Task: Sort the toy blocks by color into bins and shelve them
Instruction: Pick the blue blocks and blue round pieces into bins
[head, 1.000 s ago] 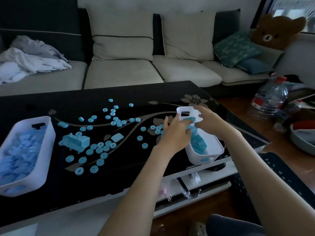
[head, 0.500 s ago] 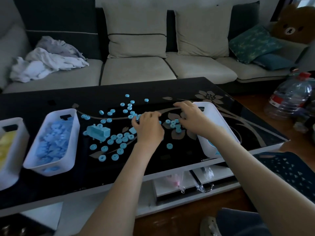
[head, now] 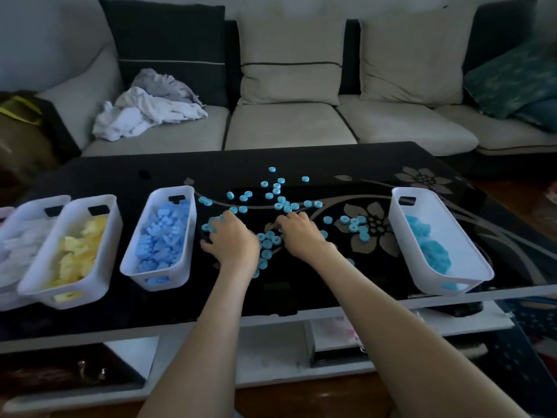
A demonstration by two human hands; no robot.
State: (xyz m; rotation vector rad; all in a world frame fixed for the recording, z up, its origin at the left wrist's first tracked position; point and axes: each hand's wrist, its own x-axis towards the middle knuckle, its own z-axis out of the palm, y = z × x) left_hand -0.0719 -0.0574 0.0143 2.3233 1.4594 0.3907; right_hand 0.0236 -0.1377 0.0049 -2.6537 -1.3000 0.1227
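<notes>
Several turquoise rings (head: 280,200) lie scattered across the middle of the black glass table (head: 331,164). My left hand (head: 233,244) is spread over a turquoise block (head: 211,222) beside the blue bin, its fingers curled round it; most of the block is hidden. My right hand (head: 301,235) rests on the rings with its fingers curled down onto a few of them. A white bin holding turquoise pieces (head: 458,233) stands at the right. The bin of blue blocks (head: 193,236) stands just left of my left hand.
A bin of yellow blocks (head: 116,224) and a bin of white pieces (head: 18,218) stand at the table's left. Behind the table is a sofa with cushions and a heap of clothes (head: 150,116). A lower shelf (head: 331,336) runs under the tabletop.
Both hands have left the turquoise bin and moved left onto the loose pieces. The view swung left, bringing the yellow and white bins into sight.
</notes>
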